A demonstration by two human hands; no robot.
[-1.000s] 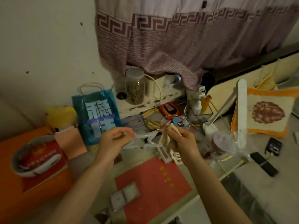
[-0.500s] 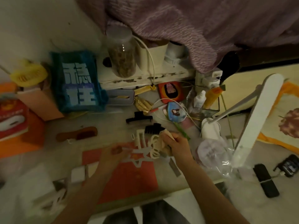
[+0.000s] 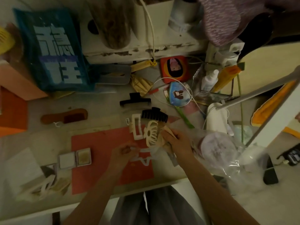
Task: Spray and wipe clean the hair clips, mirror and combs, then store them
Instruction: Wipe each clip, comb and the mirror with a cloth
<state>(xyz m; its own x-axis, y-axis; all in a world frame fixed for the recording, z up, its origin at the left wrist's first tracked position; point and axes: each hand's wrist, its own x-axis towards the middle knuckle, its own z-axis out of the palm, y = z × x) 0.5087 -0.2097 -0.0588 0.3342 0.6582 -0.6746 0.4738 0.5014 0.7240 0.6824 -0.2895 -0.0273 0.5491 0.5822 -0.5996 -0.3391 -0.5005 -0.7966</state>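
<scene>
My left hand (image 3: 124, 152) pinches a clear star-shaped hair clip (image 3: 144, 157) just above the red mat (image 3: 100, 146). My right hand (image 3: 176, 141) grips a crumpled beige wipe (image 3: 165, 132) against the clip's right end. Beyond my hands lie a cream flower-shaped claw clip (image 3: 151, 133), a white rectangular clip (image 3: 136, 127) and two black claw clips (image 3: 154, 115) (image 3: 135, 100). A brown wooden comb (image 3: 65, 116) lies to the left. A small open square mirror (image 3: 74, 159) sits at the mat's left edge.
A blue bag (image 3: 53, 51) stands at the back left. The white desk lamp (image 3: 217, 117), bottles in a clear holder (image 3: 212, 80), a pink round lid (image 3: 217, 148) and plastic wrap crowd the right. A phone (image 3: 270, 173) lies at the far right.
My head has tipped down, so the table fills the view. Both hands have lowered the star clip from in front of me down to just above the red mat.
</scene>
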